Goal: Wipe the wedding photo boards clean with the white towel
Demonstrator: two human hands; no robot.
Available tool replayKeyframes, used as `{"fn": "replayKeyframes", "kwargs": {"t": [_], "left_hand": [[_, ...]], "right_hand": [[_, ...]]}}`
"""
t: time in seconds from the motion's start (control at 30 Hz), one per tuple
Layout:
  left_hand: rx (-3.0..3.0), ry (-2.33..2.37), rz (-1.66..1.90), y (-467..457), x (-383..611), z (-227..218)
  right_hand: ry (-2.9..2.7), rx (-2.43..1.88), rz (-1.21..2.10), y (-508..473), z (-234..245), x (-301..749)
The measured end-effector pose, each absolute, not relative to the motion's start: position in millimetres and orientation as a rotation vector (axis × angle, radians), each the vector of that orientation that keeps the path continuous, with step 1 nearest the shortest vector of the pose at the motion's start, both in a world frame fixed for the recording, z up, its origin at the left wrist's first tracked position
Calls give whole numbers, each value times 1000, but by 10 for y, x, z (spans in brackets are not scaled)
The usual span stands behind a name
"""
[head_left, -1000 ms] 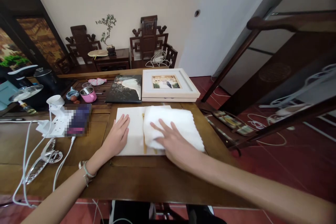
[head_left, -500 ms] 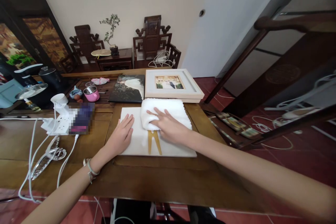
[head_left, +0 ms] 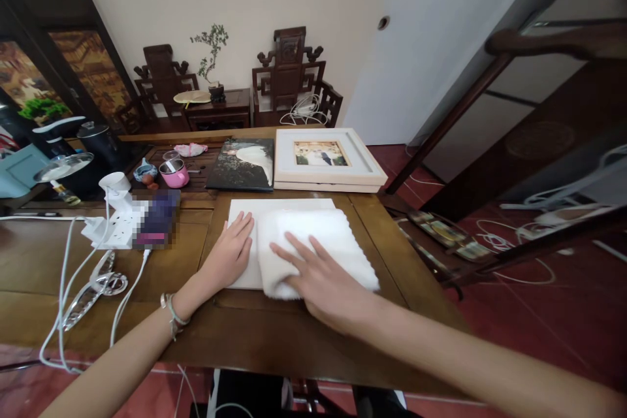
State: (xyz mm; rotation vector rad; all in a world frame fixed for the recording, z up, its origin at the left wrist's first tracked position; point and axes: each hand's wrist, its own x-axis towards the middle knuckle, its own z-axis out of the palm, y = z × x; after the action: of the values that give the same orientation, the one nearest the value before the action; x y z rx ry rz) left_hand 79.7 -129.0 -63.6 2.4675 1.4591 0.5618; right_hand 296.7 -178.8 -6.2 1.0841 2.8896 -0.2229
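Note:
A flat white board (head_left: 298, 204) lies on the wooden table before me. My left hand (head_left: 230, 247) rests on its left edge, fingers stretched out and holding nothing. On top of the board is a white fluffy cloth (head_left: 337, 238) with a scalloped edge. My right hand (head_left: 318, 274) presses down on this cloth, fingers spread, the thumb by a crease at its near left side. The cloth hides most of the board and hangs past its near and right edges.
Behind the board lie a dark photo panel (head_left: 242, 163) and a framed picture (head_left: 365, 170). To the left are a power strip (head_left: 120, 228) with white cables, a clear hair claw (head_left: 93, 290), a pink cup (head_left: 174, 174) and a lidded pot (head_left: 66, 173).
My right hand has drawn the cloth toward me, down over the near part of the board. The yellow marks there are now covered, and the board's far edge shows. My left hand stays put.

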Motion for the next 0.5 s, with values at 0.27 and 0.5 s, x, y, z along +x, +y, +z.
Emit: {"fn": "replayKeyframes", "kwargs": {"t": [0.27,0.5], "left_hand": [[2450,1461,539,-1294,799,-595],[2450,1473,544,-1293,799,-596]], "right_hand": [[2882,1178,-42,-1076,-85,2874],[2833,1107,-223,-1833,-65,2791]]}}
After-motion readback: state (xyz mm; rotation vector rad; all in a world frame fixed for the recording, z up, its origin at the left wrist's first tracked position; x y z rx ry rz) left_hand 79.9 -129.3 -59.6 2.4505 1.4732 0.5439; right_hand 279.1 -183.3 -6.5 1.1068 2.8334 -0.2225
